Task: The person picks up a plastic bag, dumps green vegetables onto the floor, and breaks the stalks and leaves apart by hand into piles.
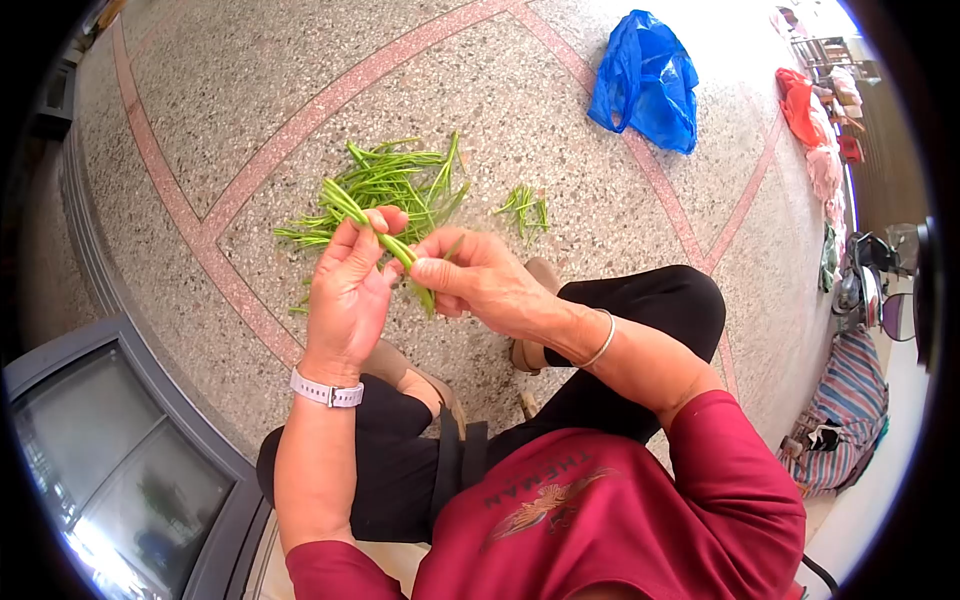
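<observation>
Held green stems point(345, 203) pass through both grips, upper ends jutting toward 11 o'clock beyond left hand point(350, 280), lower ends toward 5 o'clock beneath right hand point(490, 285). Left thumb and fingers clamped on stems; right thumb and fingers pinched on them lower down. Left forearm rises from 6 o'clock, palm partly showing; right reaches in from 4 o'clock, back of hand up. Loose green pile point(400, 180) on floor point(500, 100), 12 o'clock of hands.
</observation>
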Available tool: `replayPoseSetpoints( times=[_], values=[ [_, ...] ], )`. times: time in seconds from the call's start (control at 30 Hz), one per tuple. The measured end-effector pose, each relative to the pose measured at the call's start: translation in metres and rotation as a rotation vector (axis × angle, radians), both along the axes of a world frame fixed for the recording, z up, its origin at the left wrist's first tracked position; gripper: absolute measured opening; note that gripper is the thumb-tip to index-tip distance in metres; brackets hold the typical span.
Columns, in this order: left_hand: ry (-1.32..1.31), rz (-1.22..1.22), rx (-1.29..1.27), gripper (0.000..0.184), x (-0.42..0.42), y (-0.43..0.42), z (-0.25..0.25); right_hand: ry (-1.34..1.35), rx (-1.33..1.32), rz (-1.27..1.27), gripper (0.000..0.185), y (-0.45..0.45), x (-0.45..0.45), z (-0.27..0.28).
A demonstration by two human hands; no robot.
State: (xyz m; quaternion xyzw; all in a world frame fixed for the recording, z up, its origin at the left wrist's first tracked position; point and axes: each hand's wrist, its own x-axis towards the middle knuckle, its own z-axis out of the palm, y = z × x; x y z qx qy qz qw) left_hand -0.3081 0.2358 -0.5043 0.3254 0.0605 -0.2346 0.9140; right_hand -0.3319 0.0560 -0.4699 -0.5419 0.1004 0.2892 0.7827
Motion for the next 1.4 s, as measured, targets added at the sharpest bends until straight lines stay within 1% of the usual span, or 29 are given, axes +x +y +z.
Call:
replayPoseSetpoints(
  times=[0.07, 0.1, 0.13, 0.2, 0.23, 0.27, 0.3, 0.33, 0.37, 0.43, 0.47, 0.5, 0.53, 0.57, 0.6, 0.63, 0.67, 0.7, 0.77, 0.8, 0.9, 1.0, 1.1, 1.13, 1.17, 1.23, 1.3, 1.37, 1.4],
  values=[
    [0.034, 0.076, 0.002, 0.014, 0.001, 0.0, 0.002, 0.005, 0.097, -0.166, 0.015, -0.003, -0.001, -0.017],
    [0.052, 0.116, 0.002, 0.014, 0.001, 0.001, 0.003, 0.007, 0.144, -0.247, 0.014, -0.002, 0.001, -0.018],
    [0.06, 0.105, -0.016, 0.014, 0.002, 0.0, 0.004, 0.018, 0.269, -0.291, 0.011, -0.004, -0.001, -0.012],
    [0.081, 0.089, -0.049, 0.014, 0.003, -0.001, 0.006, -0.281, 0.107, -0.056, 0.009, -0.001, -0.011, 0.007],
    [0.05, 0.079, -0.092, 0.014, 0.002, -0.001, 0.003, -0.428, 0.024, 0.063, 0.008, -0.002, -0.015, 0.016],
    [0.018, 0.065, -0.134, 0.014, 0.001, -0.001, 0.001, -0.828, -0.281, 0.277, 0.002, -0.006, -0.017, 0.021],
    [-0.015, 0.051, -0.175, 0.014, 0.001, 0.001, -0.001, -0.856, -0.195, 0.431, 0.001, -0.005, -0.027, 0.026],
    [0.076, 0.207, -0.064, 0.014, 0.007, 0.005, -0.003, -0.882, -0.104, 0.586, 0.004, -0.001, -0.041, 0.031],
    [0.047, 0.195, -0.048, 0.014, 0.009, 0.015, -0.004, -0.864, 0.103, 0.636, 0.009, 0.008, -0.048, 0.034],
    [-0.01, 0.163, -0.018, 0.015, 0.015, 0.028, -0.002, -0.813, -0.012, 0.454, 0.014, 0.007, -0.044, 0.034],
    [-0.021, 0.102, 0.047, 0.017, 0.011, 0.024, -0.001, -0.772, -0.289, 0.384, 0.018, -0.002, -0.03, 0.035],
    [0.008, 0.038, 0.104, 0.018, 0.005, 0.017, 0.003, -0.426, -0.266, 0.178, 0.021, -0.003, -0.016, 0.029],
    [0.034, -0.019, 0.157, 0.019, 0.0, 0.009, 0.005, -0.251, -0.221, 0.059, 0.031, -0.009, 0.004, 0.032],
    [0.06, -0.076, 0.21, 0.02, -0.006, 0.001, 0.007, -0.238, -0.261, 0.095, 0.034, -0.016, 0.015, 0.026],
    [0.02, -0.157, 0.293, 0.021, -0.01, -0.005, 0.009, -0.225, -0.3, 0.127, 0.038, -0.023, 0.022, 0.017],
    [0.011, -0.203, 0.307, 0.02, -0.012, -0.009, 0.011, -0.211, -0.337, 0.158, 0.041, -0.027, 0.024, 0.007],
    [0.005, -0.248, 0.324, 0.019, -0.013, -0.011, 0.014, -0.187, -0.243, 0.134, 0.04, -0.025, 0.021, -0.002],
    [0.0, -0.292, 0.34, 0.018, -0.014, -0.013, 0.016, -0.18, -0.279, 0.142, 0.037, -0.025, 0.019, -0.003],
    [0.026, -0.283, 0.4, 0.019, -0.015, -0.013, 0.017, -0.164, -0.346, 0.163, 0.031, -0.023, 0.017, -0.006],
    [0.034, -0.286, 0.426, 0.02, -0.015, -0.013, 0.016, -0.194, -0.333, 0.12, 0.025, -0.022, 0.016, -0.007],
    [-0.005, -0.332, 0.557, 0.021, -0.014, -0.013, 0.017, -0.226, -0.389, 0.121, 0.02, -0.024, 0.014, -0.017],
    [-0.048, -0.375, 0.67, 0.022, -0.014, -0.015, 0.019, -0.236, -0.438, 0.064, 0.014, -0.022, 0.014, -0.013],
    [-0.097, -0.377, 0.77, 0.022, -0.017, -0.017, 0.023, -0.339, -0.401, 0.019, 0.011, -0.017, 0.01, -0.011],
    [-0.12, -0.373, 0.806, 0.022, -0.018, -0.017, 0.025, -0.3, -0.308, -0.034, 0.012, -0.014, 0.007, -0.015],
    [-0.144, -0.354, 0.868, 0.022, -0.02, -0.016, 0.028, -0.326, -0.309, -0.067, 0.012, -0.01, 0.003, -0.018],
    [-0.231, -0.305, 0.961, 0.022, -0.022, -0.018, 0.031, -0.409, -0.347, -0.14, 0.014, -0.006, 0.0, -0.023],
    [-0.407, -0.285, 1.152, 0.023, -0.024, -0.022, 0.031, -0.52, -0.499, -0.149, 0.016, -0.006, 0.001, -0.03],
    [-0.623, -0.238, 1.218, 0.024, -0.022, -0.024, 0.022, -0.367, -0.405, -0.101, 0.017, -0.012, 0.006, -0.024],
    [-0.646, -0.211, 1.214, 0.024, -0.022, -0.027, 0.021, -0.357, -0.407, -0.103, 0.017, -0.012, 0.007, -0.023]
  ],
)
